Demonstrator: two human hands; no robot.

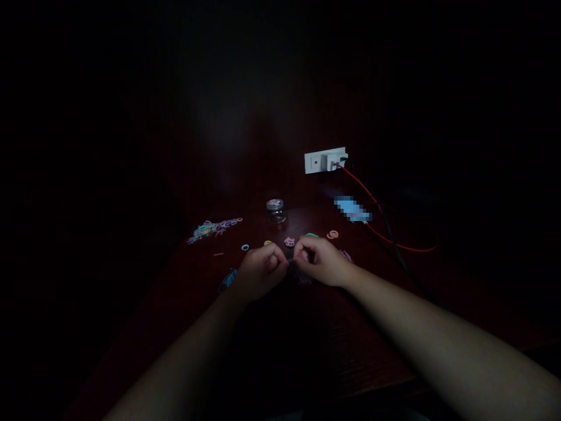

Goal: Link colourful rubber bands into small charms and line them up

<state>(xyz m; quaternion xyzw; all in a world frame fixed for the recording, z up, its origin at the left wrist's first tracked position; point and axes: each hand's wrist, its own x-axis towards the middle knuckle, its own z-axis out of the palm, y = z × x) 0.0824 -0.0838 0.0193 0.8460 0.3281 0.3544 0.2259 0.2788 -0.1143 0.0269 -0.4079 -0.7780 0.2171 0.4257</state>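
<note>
My left hand (pixel 262 270) and my right hand (pixel 323 261) meet above the table, both with thumb and fingers pinched together. A thin, pale elastic band (pixel 290 260) shows between the fingertips; its colour is hard to tell in the dark. Around them lie small groups of elastic hair bands: yellow (pixel 267 242), pink (pixel 289 241), green (pixel 312 235) and orange (pixel 333 234) beyond my hands, and purple ones (pixel 346 255) beside my right wrist. Blue bands (pixel 228 279) are partly covered by my left hand. Dark purplish bands (pixel 305 280) lie under my right hand.
On the dark red table (pixel 372 351), a mixed heap of bands (pixel 213 229) lies at left, near a single blue band (pixel 245 247). A lidded clear jar (pixel 276 211) stands at the back. A red cable (pixel 362 186) runs from the wall socket (pixel 315 162) to a blurred blue device (pixel 352 209).
</note>
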